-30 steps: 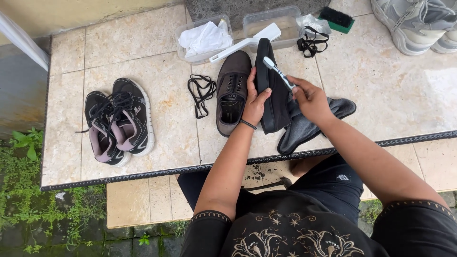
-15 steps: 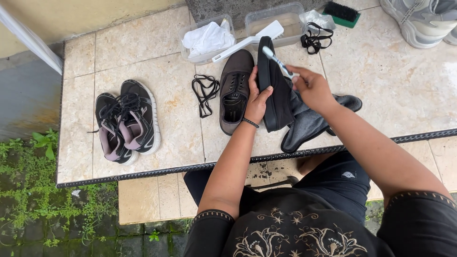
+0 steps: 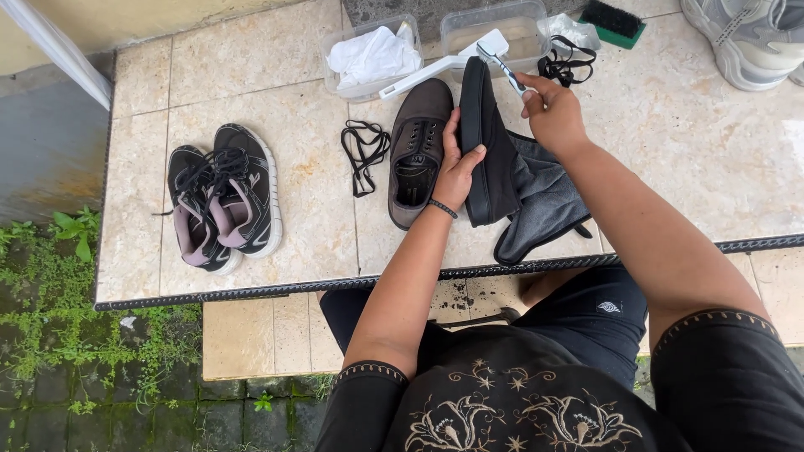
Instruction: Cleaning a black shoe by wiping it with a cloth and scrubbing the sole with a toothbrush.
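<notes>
My left hand [image 3: 456, 167] grips a dark brown shoe [image 3: 487, 142] turned on its side, sole edge facing me. My right hand [image 3: 551, 113] holds a toothbrush [image 3: 502, 69] with its head against the shoe's far end. Under the shoe lies a dark grey cloth [image 3: 544, 197]. The matching brown shoe [image 3: 417, 151] rests upright just left of my left hand, its laces removed. Black laces [image 3: 364, 151] lie loose on the tiled ledge [image 3: 276, 84].
A black and pink pair of sneakers [image 3: 222, 197] stands at the left. Two clear plastic tubs [image 3: 368, 59] [image 3: 494, 25] sit at the back, one with a white cloth, a white brush across them. More laces [image 3: 569, 63], a green scrubbing brush [image 3: 613, 21] and a grey sneaker [image 3: 741, 38] lie at the back right.
My right hand has moved the toothbrush up toward the far end of the shoe. My left hand keeps the shoe on its side.
</notes>
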